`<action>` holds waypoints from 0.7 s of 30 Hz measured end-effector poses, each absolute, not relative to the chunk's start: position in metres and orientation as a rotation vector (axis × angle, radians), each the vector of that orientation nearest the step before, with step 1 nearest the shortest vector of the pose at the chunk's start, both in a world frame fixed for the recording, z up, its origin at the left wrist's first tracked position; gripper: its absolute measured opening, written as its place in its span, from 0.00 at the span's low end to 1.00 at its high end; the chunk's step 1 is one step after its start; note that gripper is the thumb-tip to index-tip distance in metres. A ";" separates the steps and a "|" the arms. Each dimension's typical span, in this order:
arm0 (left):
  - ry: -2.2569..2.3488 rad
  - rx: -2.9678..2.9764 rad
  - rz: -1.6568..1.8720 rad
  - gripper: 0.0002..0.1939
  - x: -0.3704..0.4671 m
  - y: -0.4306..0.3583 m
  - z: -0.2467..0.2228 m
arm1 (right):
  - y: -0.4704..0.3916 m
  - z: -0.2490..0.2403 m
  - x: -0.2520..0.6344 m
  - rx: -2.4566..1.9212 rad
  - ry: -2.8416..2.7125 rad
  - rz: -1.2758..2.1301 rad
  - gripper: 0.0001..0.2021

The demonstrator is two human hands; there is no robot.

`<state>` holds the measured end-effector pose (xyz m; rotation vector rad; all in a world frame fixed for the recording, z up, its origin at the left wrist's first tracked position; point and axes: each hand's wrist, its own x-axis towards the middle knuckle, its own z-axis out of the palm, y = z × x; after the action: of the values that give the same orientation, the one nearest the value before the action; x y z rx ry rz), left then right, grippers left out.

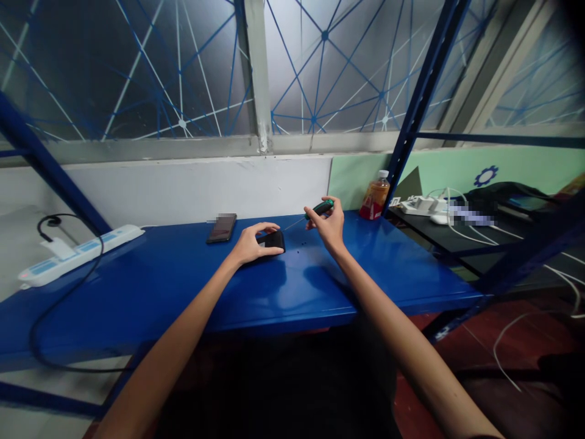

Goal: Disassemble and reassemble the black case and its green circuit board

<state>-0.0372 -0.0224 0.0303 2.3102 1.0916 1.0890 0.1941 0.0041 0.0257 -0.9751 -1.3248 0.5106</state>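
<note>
My left hand (251, 242) grips a small black box-shaped device (274, 240) that lies on the blue table; fingers are along its far side and the thumb along its near side. In my right hand (329, 224) is a screwdriver (322, 208) with a green and black handle. Its thin shaft points left and down, and the tip is at or close to the device's right end; whether they touch I cannot tell. A few tiny dark pieces, perhaps screws, (302, 244) lie on the table just right of the device.
A phone (222, 228) lies behind my left hand. The white power strip (82, 255) with a black cable is at the left. A bottle (375, 194) stands at the back right, beside a blue post (415, 110). Cables and adapters (423, 205) cover a black table further right.
</note>
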 end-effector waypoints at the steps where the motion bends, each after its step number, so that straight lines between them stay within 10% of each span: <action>1: 1.095 2.310 1.092 0.27 -0.037 -0.022 0.030 | 0.004 0.026 0.193 -0.974 -1.295 0.491 0.30; 21: 1.105 2.310 1.095 0.27 -0.038 -0.020 0.029 | 0.006 0.023 0.191 -0.922 -1.240 0.466 0.30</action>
<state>-0.0385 -0.0205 0.0292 2.3100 1.1048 1.0947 0.1908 0.0058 0.0234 -0.9216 -1.2405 0.4664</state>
